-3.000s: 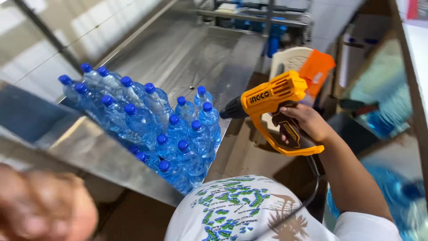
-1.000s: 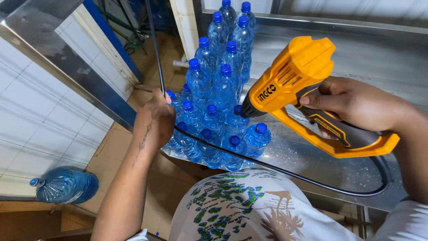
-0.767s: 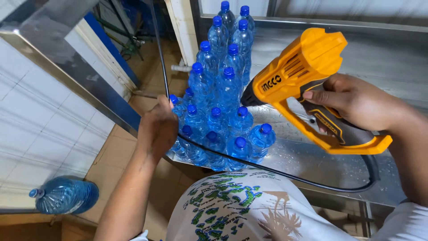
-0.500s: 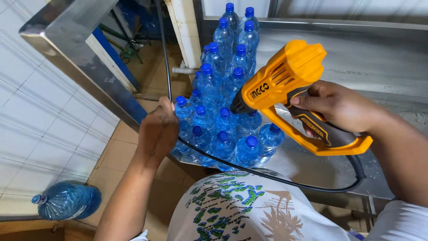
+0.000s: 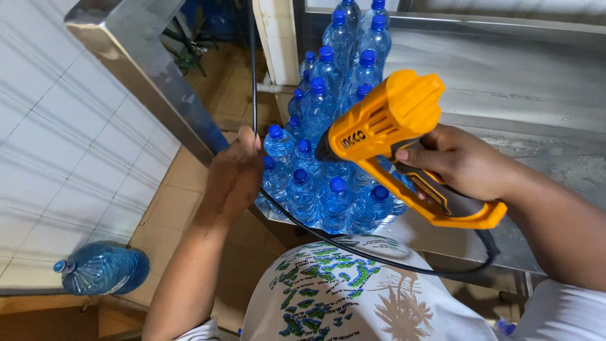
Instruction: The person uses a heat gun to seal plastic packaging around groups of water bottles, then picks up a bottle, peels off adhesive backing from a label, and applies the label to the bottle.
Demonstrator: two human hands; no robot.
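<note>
**Heat gun over a pack of blue bottles**

Seen from the head camera, the right hand (image 5: 464, 165) is wrapped tight around the grip of an orange plastic heat gun (image 5: 401, 136), its black nozzle aimed left and down at a shrink-wrapped pack of clear blue water bottles with blue caps (image 5: 328, 145). The pack lies on a grey stainless-steel desk (image 5: 505, 88), its near end at the desk's front edge.

The left hand (image 5: 235, 177) sits at the pack's left side, fingers curled around the thin black power cord (image 5: 254, 76), which drops from above, passes through that hand and loops under the pack's near end across to the gun's handle.

A single large blue water bottle (image 5: 101, 269) lies on its side on the tan tiled floor (image 5: 180, 202) to the lower left, beside a white tiled wall (image 5: 63, 139). The person's white patterned shirt (image 5: 334, 297) fills the bottom of the view.
</note>
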